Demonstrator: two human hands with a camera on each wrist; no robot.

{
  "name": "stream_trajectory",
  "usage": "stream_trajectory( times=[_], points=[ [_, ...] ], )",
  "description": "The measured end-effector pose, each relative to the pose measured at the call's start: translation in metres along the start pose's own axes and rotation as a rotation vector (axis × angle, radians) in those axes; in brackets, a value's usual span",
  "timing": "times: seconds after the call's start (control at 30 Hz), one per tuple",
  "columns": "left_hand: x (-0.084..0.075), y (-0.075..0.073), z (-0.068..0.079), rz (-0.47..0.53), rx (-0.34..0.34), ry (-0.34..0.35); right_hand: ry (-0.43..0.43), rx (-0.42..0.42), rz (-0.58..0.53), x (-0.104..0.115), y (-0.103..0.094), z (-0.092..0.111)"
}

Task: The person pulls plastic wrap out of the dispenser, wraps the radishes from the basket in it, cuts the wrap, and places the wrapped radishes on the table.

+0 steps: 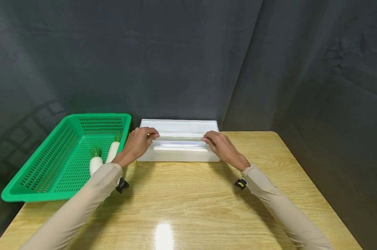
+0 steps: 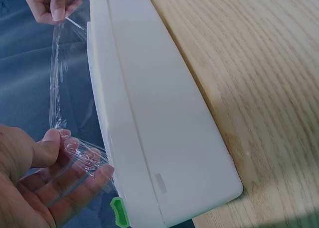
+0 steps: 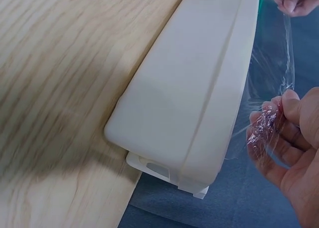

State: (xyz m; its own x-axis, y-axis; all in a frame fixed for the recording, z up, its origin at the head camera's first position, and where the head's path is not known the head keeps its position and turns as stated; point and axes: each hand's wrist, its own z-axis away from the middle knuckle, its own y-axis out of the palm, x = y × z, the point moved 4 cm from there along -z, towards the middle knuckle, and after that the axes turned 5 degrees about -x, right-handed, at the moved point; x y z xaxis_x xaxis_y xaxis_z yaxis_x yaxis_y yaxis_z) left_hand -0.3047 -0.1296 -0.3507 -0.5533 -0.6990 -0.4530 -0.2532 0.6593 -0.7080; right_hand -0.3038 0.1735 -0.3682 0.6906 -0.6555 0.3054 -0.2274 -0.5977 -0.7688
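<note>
In the head view, the left sleeve (image 1: 82, 205) hides the lower ends of both radishes (image 1: 96, 164) and part of the green basket (image 1: 35, 198); the left hand (image 1: 138, 140) and right hand (image 1: 223, 147) cover parts of the white box (image 1: 177, 155). The bottom edge cuts off the table (image 1: 191, 211). In the left wrist view, a green piece (image 2: 119, 212) at the bottom is too little shown to identify, and the outline of the plastic film (image 2: 59, 73) is hard to trace. Each wrist view cuts off both hands and the box.

One green basket (image 1: 26, 197), two white radishes (image 1: 96, 164), one white box (image 1: 178, 155), one clear film sheet (image 1: 180, 138), one table (image 1: 188, 201).
</note>
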Motion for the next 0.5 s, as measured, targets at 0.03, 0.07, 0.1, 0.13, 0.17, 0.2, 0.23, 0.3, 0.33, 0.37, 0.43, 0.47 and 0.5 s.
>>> stream_trajectory(
  times=[0.03,0.07,0.1,0.13,0.17,0.2,0.23,0.3,0.33,0.37,0.43,0.47,0.5],
  points=[
    [-0.0002,-0.0001,0.0001,0.003,0.002,-0.004,-0.001,0.001,0.001,0.0003,-0.0007,0.0000],
    [-0.0006,-0.0003,0.0000,0.007,0.004,-0.008,-0.004,0.002,0.004,0.0006,-0.0013,0.0000],
    [-0.0010,-0.0006,0.0001,0.009,0.005,-0.011,-0.008,0.001,0.006,0.0009,-0.0019,-0.0001],
    [-0.0015,-0.0010,0.0003,0.012,0.006,-0.012,-0.010,0.000,0.007,0.0012,-0.0026,-0.0002],
    [-0.0021,-0.0016,0.0005,0.014,0.007,-0.012,-0.012,-0.001,0.008,0.0015,-0.0033,-0.0003],
    [-0.0029,-0.0021,0.0006,0.015,0.007,-0.012,-0.011,0.000,0.007,0.0020,-0.0042,-0.0003],
    [-0.0034,-0.0027,0.0008,0.017,0.007,-0.011,-0.012,0.000,0.005,0.0024,-0.0048,-0.0004],
    [-0.0045,-0.0040,0.0012,0.017,0.004,-0.006,-0.011,0.003,-0.004,0.0030,-0.0061,-0.0002],
    [-0.0053,-0.0048,0.0012,0.015,0.003,-0.002,-0.008,0.006,-0.008,0.0031,-0.0066,0.0001],
    [-0.0058,-0.0053,0.0014,0.014,0.001,0.002,-0.005,0.008,-0.010,0.0033,-0.0072,0.0004],
    [-0.0073,-0.0065,0.0015,0.011,-0.002,0.010,0.000,0.012,-0.015,0.0034,-0.0080,0.0011],
    [-0.0081,-0.0071,0.0017,0.008,-0.004,0.015,0.002,0.013,-0.016,0.0036,-0.0085,0.0015],
    [-0.0091,-0.0076,0.0019,0.006,-0.005,0.018,0.003,0.015,-0.016,0.0038,-0.0089,0.0018]
  ],
)
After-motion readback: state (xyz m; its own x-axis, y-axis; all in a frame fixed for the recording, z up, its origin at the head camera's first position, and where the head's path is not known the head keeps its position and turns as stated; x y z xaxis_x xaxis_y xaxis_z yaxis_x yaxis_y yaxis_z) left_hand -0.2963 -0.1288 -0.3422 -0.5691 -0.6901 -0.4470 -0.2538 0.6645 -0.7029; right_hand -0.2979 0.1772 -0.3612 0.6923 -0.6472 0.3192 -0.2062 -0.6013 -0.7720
